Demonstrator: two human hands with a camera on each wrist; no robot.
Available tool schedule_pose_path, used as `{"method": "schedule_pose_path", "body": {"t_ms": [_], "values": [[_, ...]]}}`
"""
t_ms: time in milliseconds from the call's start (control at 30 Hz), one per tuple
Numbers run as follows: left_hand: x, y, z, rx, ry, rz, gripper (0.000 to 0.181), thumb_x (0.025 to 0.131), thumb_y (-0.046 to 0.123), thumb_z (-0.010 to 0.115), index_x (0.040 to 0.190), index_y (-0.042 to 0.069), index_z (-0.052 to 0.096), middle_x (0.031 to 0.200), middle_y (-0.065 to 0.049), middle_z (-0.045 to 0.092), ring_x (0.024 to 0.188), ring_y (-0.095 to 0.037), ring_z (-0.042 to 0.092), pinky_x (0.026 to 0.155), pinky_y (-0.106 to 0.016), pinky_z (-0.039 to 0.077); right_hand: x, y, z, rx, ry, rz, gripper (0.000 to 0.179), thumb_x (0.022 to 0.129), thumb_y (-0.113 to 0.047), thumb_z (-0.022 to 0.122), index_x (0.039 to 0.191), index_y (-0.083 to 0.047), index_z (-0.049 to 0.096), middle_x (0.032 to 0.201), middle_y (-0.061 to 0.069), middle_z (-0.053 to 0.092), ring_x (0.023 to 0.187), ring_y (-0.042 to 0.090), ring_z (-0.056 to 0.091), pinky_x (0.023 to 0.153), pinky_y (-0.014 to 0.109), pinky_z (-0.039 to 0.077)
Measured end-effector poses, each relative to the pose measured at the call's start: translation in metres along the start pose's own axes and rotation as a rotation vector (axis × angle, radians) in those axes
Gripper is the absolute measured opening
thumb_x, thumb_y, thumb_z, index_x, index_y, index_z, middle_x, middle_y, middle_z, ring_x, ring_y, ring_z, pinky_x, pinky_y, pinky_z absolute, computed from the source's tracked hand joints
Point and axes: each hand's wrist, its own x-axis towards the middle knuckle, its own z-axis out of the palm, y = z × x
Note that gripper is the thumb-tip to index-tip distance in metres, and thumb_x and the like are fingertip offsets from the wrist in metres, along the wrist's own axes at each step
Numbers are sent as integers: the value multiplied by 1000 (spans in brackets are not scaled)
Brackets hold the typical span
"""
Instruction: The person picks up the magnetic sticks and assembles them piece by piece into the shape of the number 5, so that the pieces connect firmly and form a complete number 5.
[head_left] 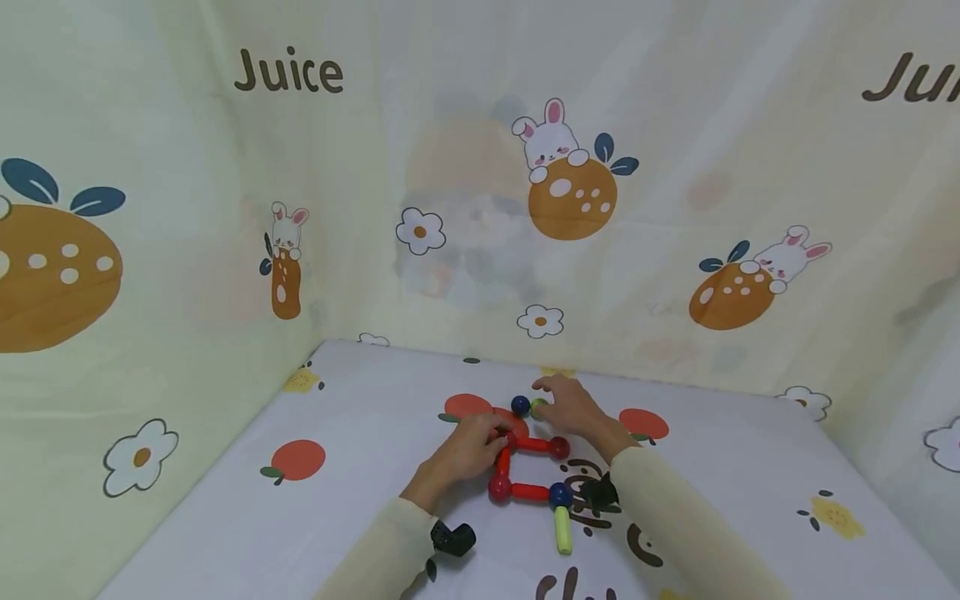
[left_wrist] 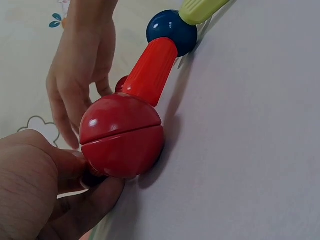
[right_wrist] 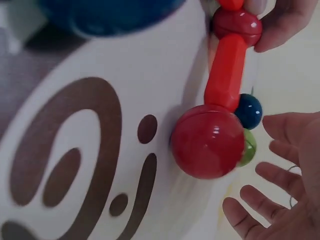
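Note:
A three-sided frame of red rods (head_left: 531,493) and balls lies on the table. Its near corners are a red ball (head_left: 500,488) and a blue ball (head_left: 560,495), from which a light green rod (head_left: 563,531) points toward me. My left hand (head_left: 468,450) pinches the red ball (right_wrist: 237,26) at the far left corner. Another red ball (right_wrist: 209,141) ends the far rod. Beyond it sit a loose dark blue ball (head_left: 521,406) and a green ball (head_left: 539,407). Close by them my right hand (head_left: 576,410) has its fingers spread, holding nothing.
The white tablecloth (head_left: 322,533) carries printed fruit, flowers and brown lettering. A pale printed curtain (head_left: 465,167) rises behind and at both sides of the table. Black straps (head_left: 453,540) sit at the wrists.

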Motion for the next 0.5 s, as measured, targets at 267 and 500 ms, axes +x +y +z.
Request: {"method": "schedule_pose_path", "body": {"t_ms": [267, 500], "values": [[2, 0, -2, 10, -6, 20, 29, 98, 8, 67, 127, 14, 71, 106, 5, 67, 92, -11, 57, 72, -20, 53, 18, -5, 8, -97, -108, -19, 47, 93, -23, 71, 138, -14, 62, 137, 9, 63, 128, 36, 50, 103, 61, 42], [4, -2, -1, 2, -8, -4, 28, 97, 10, 68, 125, 10, 70, 97, 5, 65, 83, -11, 58, 66, -20, 53, 23, -9, 10, -121, -195, 46, 46, 91, -30, 75, 135, -19, 63, 132, 8, 62, 125, 37, 44, 100, 64, 40]]}}
